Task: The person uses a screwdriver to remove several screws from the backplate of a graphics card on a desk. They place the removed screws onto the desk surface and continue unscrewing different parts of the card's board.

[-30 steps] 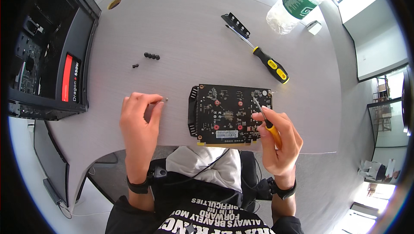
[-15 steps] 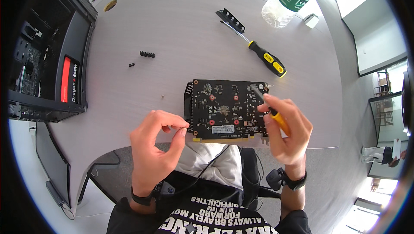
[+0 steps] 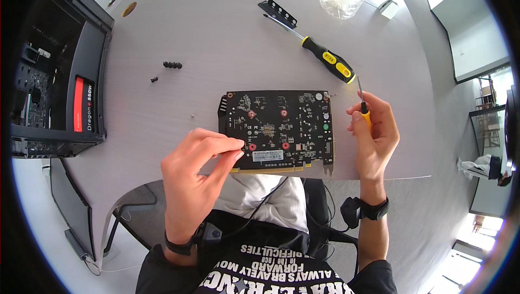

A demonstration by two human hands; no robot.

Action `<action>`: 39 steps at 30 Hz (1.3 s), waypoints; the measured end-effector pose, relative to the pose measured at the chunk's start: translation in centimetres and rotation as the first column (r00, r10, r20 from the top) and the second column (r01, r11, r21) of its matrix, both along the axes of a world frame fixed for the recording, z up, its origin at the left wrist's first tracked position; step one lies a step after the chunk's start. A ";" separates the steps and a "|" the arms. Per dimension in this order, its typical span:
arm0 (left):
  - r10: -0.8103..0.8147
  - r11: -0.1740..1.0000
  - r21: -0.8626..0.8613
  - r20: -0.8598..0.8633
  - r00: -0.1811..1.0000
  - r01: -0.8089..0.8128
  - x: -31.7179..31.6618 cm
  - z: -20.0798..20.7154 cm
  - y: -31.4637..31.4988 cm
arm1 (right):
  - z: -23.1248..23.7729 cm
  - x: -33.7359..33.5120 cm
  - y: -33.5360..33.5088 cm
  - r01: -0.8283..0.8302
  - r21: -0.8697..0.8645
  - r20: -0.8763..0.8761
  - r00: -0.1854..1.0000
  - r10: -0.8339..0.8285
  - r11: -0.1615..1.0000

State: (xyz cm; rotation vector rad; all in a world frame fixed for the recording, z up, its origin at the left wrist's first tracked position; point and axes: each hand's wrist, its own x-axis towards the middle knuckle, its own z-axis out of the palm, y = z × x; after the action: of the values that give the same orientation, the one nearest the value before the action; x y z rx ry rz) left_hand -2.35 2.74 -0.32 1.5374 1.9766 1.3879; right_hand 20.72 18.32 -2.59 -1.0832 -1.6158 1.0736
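While I look down through the head view, I have the circuit board (image 3: 298, 126) lying flat near the front edge of the counter (image 3: 216, 28), its gold contacts toward the person. I see the left hand (image 3: 197, 164) with thumb and forefinger brought close together over the board's lower left corner, beside a red-ringed hole; whether they pinch anything, I cannot tell. To the right of the board, the right hand (image 3: 377, 131) grips a small screwdriver (image 3: 366, 116) by its yellow-and-black handle, tip pointing away from the person. Beyond, I make out a larger screwdriver (image 3: 327, 57), its tip by a black bracket (image 3: 281, 11). A row of black screws (image 3: 173, 65) lies farther left.
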 end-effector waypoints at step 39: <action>-0.085 0.996 -0.053 -0.266 0.960 0.073 0.6 0.4 1.2 | -0.5 0.0 0.6 -0.080 -0.020 0.014 0.997 0.080 0.997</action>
State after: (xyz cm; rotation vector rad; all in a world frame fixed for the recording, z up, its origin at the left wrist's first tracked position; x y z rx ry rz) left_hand -1.73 3.92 0.12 1.8460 2.0527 1.1491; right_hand 20.74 18.88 -3.13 -1.0485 -1.6754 1.1379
